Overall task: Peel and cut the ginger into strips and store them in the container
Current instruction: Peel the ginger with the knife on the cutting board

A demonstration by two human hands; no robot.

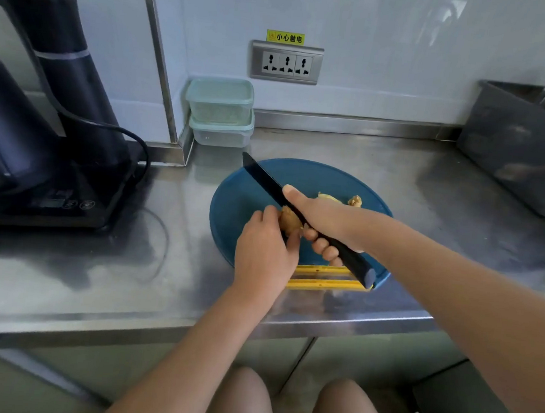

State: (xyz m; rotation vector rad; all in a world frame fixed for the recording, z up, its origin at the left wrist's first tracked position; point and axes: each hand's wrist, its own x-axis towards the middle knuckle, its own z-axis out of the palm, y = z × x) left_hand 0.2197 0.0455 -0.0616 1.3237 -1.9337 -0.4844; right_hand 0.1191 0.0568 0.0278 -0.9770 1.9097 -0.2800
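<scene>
On the steel counter lies a round blue cutting board (317, 180). My left hand (266, 242) grips a brown piece of ginger (289, 220) above the board's middle. My right hand (321, 224) holds a black knife (262, 175) by its handle, forefinger laid along the blade's back, with the blade against the ginger and the tip pointing far left. Two more ginger bits (341, 199) lie on the board behind my right hand. Two stacked pale green lidded containers (220, 111) stand against the back wall.
A yellow peeler-like tool (324, 278) lies at the board's near edge. A dark kettle appliance with its cord (38, 137) fills the left side. A grey metal bin (529, 148) stands at the back right. A wall socket (286, 63) sits above the counter.
</scene>
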